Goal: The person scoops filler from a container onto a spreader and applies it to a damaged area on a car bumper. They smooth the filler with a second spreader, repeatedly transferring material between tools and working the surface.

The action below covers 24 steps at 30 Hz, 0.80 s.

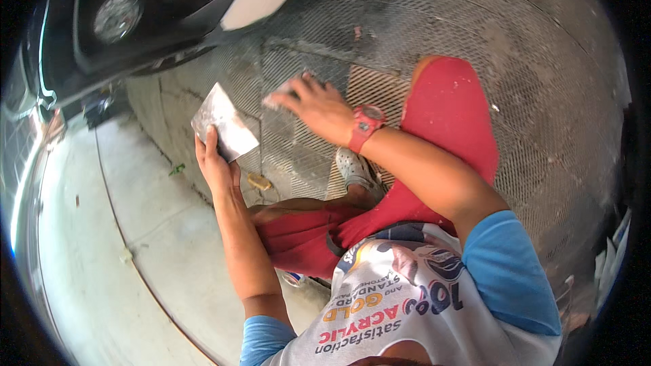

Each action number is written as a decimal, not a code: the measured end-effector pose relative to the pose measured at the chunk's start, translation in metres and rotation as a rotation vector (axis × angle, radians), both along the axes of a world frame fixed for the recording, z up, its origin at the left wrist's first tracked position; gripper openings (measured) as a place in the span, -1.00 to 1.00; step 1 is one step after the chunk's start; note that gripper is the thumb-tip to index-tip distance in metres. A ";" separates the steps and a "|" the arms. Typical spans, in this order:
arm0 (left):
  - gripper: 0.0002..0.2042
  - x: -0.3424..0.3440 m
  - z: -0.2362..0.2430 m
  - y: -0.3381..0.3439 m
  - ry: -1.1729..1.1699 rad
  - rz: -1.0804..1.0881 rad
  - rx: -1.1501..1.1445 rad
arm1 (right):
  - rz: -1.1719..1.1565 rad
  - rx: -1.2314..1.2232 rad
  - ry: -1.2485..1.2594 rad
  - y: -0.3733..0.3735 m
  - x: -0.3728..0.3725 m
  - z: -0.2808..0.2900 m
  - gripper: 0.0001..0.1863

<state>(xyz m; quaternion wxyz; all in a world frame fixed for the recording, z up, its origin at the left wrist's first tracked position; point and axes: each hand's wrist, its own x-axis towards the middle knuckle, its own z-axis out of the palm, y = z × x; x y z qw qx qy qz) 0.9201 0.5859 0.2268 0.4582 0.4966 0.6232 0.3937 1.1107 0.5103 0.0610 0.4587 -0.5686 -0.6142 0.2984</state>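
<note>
My left hand (215,152) grips a thin, flat, four-cornered silvery-white piece (227,122) by its lower left edge, thumb laid on its face. What it is made of I cannot tell. To its right, apart from it, my right hand (313,103) hovers over the tiles, palm down and slightly blurred. Its fingers are bent around a small pale greyish thing (273,99), mostly hidden, whose kind I cannot make out. A red wristwatch (368,124) is on my right wrist.
A dark vehicle (156,20) with a round lamp (117,17) stands at upper left. Ridged grey tiles (542,108) meet a smooth pale floor (163,237), crossed by a dark line. A yellowish leaf (259,181) lies near my grey clog (354,166).
</note>
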 end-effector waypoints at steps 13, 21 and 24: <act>-0.58 -0.015 0.007 0.025 0.586 -0.128 0.590 | 0.102 0.206 -0.060 0.006 -0.072 0.009 -0.21; -0.71 0.024 -0.015 0.069 0.776 -1.086 0.234 | -0.498 -0.190 0.664 0.071 -0.030 -0.117 -0.31; -0.65 0.034 -0.054 0.083 0.916 -1.530 -0.011 | -0.863 -0.322 1.172 0.079 0.012 -0.109 -0.29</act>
